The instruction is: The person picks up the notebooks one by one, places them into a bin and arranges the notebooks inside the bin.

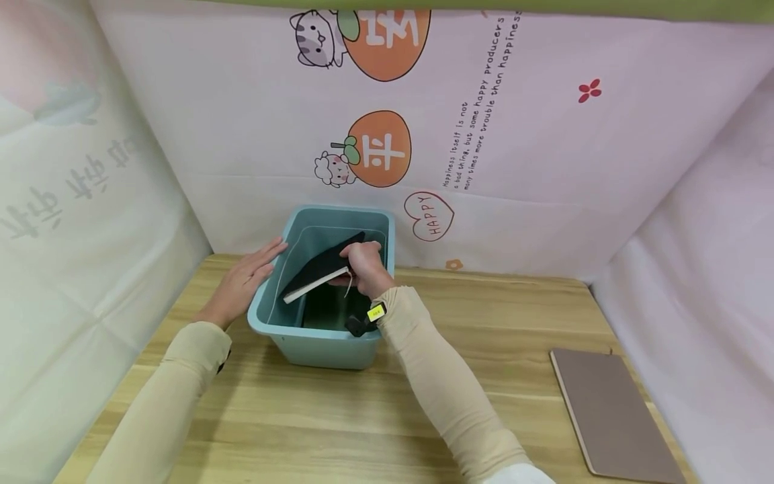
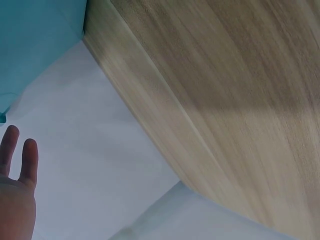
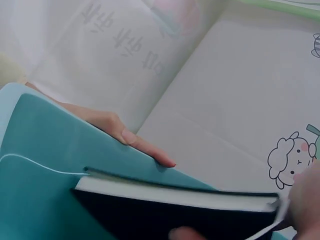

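Note:
A light blue plastic bin (image 1: 326,353) stands on the wooden table against the back cloth. My right hand (image 1: 367,265) reaches into it and grips a black notebook (image 1: 323,264) by one end, thumb on the cover. The notebook is tilted inside the bin, its white page edge and a thin ribbon showing. In the right wrist view the notebook (image 3: 175,217) lies close below the rim. My left hand (image 1: 243,282) rests along the bin's left rim with fingers extended. Two of its fingers (image 2: 30,160) show in the left wrist view.
A brown-grey notebook (image 1: 617,417) lies flat at the table's right side. Printed white cloth (image 1: 520,222) walls in the table (image 1: 290,430) at the back and both sides. Something dark green (image 1: 326,310) lies at the bottom of the bin.

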Demonstrator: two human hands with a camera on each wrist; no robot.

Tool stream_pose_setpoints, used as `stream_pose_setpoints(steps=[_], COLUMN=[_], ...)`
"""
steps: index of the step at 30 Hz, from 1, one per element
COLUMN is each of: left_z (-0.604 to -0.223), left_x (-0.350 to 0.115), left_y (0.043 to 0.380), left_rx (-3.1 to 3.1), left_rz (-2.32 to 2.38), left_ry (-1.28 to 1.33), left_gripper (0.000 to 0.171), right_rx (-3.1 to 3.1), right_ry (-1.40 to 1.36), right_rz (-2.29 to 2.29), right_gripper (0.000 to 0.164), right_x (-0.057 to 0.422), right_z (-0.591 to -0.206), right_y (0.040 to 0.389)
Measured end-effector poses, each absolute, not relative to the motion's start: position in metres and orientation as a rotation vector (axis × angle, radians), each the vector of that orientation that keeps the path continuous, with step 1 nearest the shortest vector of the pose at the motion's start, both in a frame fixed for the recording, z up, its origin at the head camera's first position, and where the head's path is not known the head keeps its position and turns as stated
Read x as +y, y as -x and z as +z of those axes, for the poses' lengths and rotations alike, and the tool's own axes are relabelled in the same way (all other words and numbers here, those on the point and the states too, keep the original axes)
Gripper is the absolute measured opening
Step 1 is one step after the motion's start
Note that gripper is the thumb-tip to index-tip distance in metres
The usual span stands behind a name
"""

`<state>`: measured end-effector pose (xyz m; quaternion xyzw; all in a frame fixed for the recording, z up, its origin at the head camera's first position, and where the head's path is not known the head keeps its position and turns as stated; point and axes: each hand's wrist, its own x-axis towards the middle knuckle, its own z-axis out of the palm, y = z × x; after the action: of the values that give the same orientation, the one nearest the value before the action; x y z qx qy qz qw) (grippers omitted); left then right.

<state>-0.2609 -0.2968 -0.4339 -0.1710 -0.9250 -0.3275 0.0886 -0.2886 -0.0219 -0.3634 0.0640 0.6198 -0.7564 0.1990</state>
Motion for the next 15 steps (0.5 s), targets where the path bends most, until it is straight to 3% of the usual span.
stream_pose_setpoints(steps=[15], left_z=[-0.4326], left_x=[-0.2971], left_y=[0.2606], left_rx=[-2.725], left_rz=[-1.019], left_ry=[0.551], left_gripper=[0.047], right_rx=[1.938], right_ry=[-0.052], right_rz=[-1.722], right_gripper=[0.086], right_x=[-0.0223], right_z=[-0.3641], right_y=[0.2851])
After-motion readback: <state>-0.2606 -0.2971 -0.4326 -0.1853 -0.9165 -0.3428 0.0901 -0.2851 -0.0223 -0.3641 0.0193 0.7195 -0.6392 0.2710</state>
